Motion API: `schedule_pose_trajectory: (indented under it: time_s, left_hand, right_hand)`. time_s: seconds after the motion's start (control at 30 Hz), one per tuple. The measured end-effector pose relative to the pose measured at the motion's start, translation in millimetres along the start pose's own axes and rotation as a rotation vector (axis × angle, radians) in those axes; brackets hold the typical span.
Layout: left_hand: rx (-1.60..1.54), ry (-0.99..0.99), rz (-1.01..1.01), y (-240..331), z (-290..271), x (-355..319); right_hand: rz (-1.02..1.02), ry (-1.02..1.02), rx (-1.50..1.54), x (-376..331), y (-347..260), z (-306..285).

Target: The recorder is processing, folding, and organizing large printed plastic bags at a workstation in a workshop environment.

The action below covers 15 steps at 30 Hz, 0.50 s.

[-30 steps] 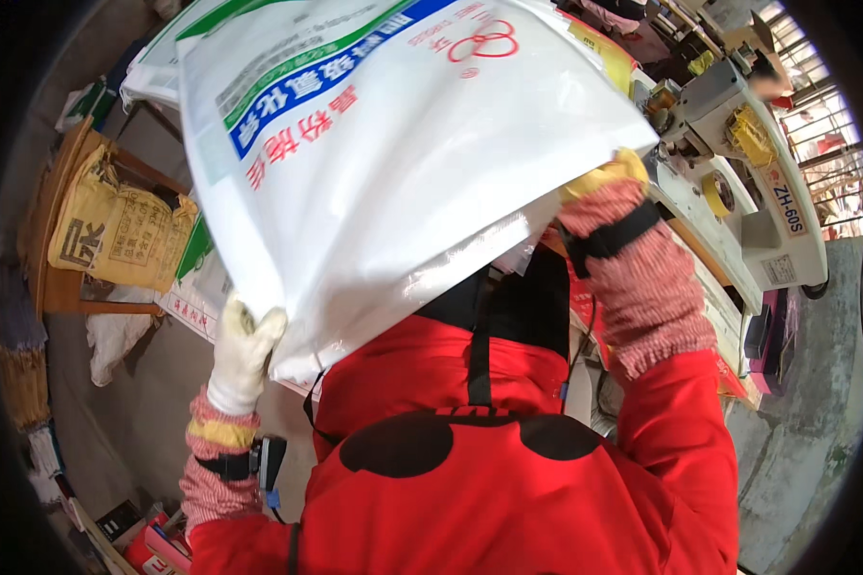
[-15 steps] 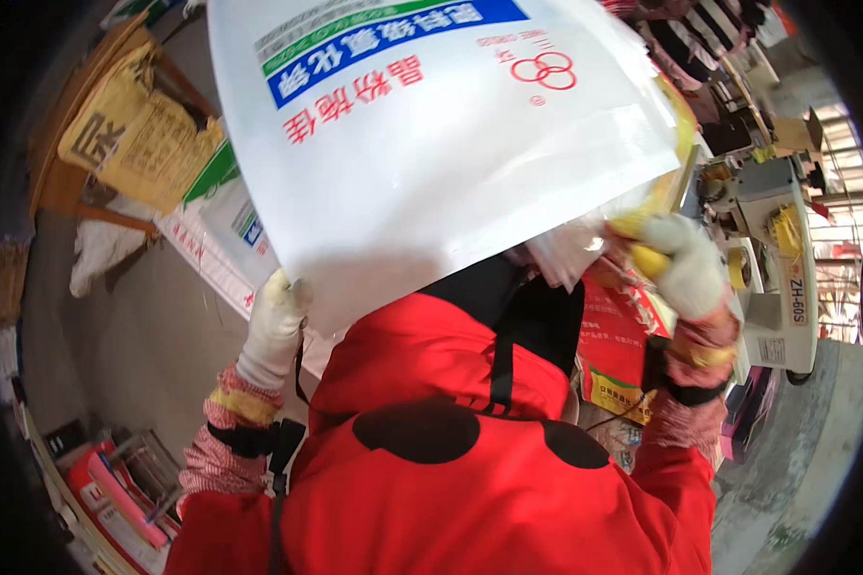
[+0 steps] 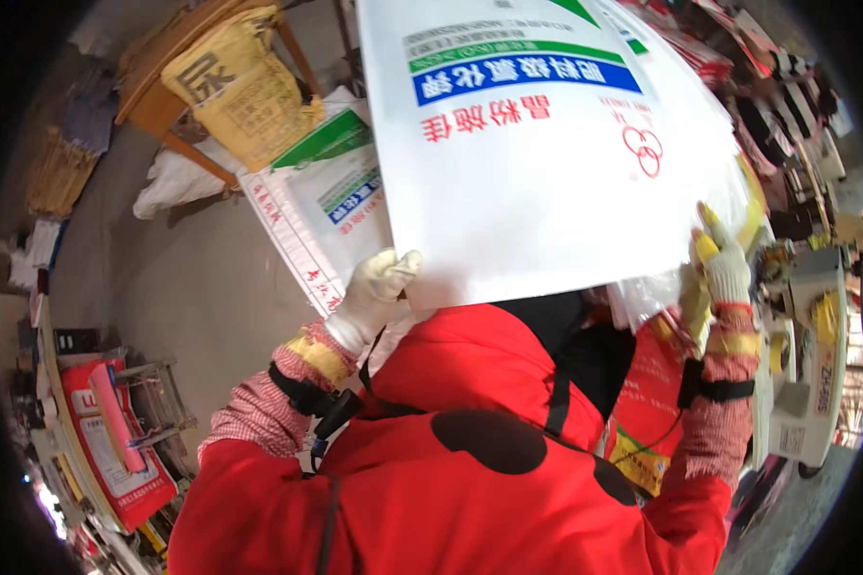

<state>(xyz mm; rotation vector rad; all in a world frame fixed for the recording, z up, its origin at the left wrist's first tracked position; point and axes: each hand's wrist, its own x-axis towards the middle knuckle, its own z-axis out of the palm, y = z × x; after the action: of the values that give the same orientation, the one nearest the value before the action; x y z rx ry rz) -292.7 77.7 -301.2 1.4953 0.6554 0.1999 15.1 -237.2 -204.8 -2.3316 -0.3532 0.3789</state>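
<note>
A large white printed sack with blue and green bands and red print spreads in front of me. My left hand, in a white work glove, is closed on the sack's near left corner, thumb and fingers pinched together. My right hand, in a white glove with yellow fingertips, is at the sack's right edge. Its fingers are stretched upward, pointing away from me. Beneath the sack's near right side, next to that hand, crumpled clear plastic shows.
More white sacks lie at the left beyond my left hand. Farther back, a yellow sack rests against a wooden chair or stool. A pale machine stands at the right. Red packages lie at the lower left.
The view has shifted, so everything appears farther right or lower. The left hand keeps its grip on the sack's corner. The right hand has gone from curled to stretched fingers at the sack's edge.
</note>
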Motion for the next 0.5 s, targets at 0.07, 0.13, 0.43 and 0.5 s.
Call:
schedule_pose_trajectory:
  time_s: [0.07,0.13,0.43,0.5]
  left_hand:
    - [0.051,-0.043,-0.036,-3,-5,6]
    - [0.023,-0.041,-0.024,-37,-16,10]
    - [-0.094,0.294,-0.543,-206,-57,-23]
    - [0.104,0.312,-0.562,-200,-55,-32]
  right_hand:
    - [-0.146,0.001,0.042,0,32,-1]
    - [-0.087,-0.061,0.025,-16,18,16]
    - [-0.601,-0.126,0.009,-62,-65,146]
    - [-0.564,-0.175,-0.297,-39,-70,178]
